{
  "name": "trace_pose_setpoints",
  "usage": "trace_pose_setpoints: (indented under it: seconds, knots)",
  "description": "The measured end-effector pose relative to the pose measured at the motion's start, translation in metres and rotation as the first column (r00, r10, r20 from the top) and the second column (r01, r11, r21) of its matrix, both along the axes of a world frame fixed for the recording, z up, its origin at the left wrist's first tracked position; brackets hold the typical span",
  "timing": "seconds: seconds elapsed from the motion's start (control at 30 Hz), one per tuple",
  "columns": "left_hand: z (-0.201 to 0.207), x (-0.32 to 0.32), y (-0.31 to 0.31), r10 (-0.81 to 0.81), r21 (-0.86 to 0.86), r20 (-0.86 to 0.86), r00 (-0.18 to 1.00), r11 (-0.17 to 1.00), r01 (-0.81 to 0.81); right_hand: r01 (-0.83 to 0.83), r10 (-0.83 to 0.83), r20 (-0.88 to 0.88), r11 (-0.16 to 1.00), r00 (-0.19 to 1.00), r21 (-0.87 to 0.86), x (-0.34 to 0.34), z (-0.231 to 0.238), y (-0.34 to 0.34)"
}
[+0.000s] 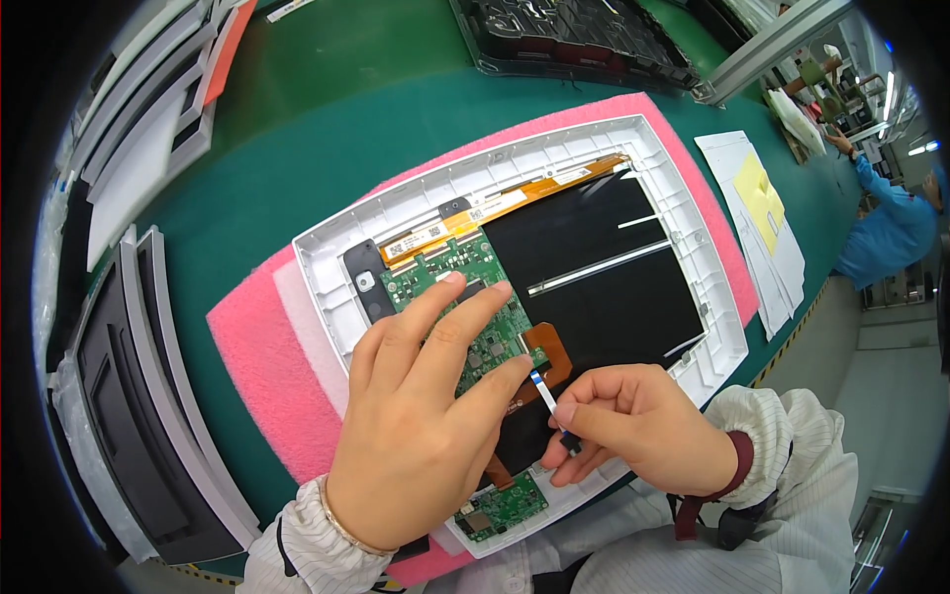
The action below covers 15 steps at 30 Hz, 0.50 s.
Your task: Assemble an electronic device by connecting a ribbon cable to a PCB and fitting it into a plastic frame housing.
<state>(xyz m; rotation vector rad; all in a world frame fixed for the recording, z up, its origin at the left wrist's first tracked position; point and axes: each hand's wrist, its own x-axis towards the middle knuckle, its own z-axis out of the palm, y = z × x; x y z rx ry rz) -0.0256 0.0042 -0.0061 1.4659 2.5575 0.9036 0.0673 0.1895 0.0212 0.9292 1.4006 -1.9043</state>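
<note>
A white plastic housing [727,346] lies open on pink foam, with a black panel [614,297] inside it. My left hand [421,416] rests over the green circuit board [406,285], fingers spread, its thumb by the board's lower right edge. Between the thumb and fingers of my right hand [628,421] is a thin white-and-blue ribbon cable [544,393]. The cable's upper end meets the board edge beside my left thumb; whether it is seated there I cannot tell. An orange flex cable [556,351] curves beside it. A smaller green board [503,510] sits at the near end.
Pink foam [257,346] pads the green table [297,129]. Grey and black panels [148,396] stand at the left. A black moulded tray [584,40] lies at the back. Papers with a yellow sheet [760,201] are on the right. A co-worker in blue [886,233] is at far right.
</note>
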Motion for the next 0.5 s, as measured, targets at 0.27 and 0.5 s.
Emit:
trace_pose_setpoints:
  seconds: [0.27,0.5]
  knots:
    - [-0.0066,-0.0002,-0.001,0.003,0.09,0.116,0.993,0.996,-0.014,-0.011,0.01,0.012,0.999,1.0,0.03,-0.0013,0.0019,-0.0019]
    - [-0.0043,-0.0005,-0.0008,0.039,0.061,0.122,0.992,0.997,-0.046,-0.018,0.017,0.018,0.998,1.0,0.052,0.0001,0.0024,-0.0014]
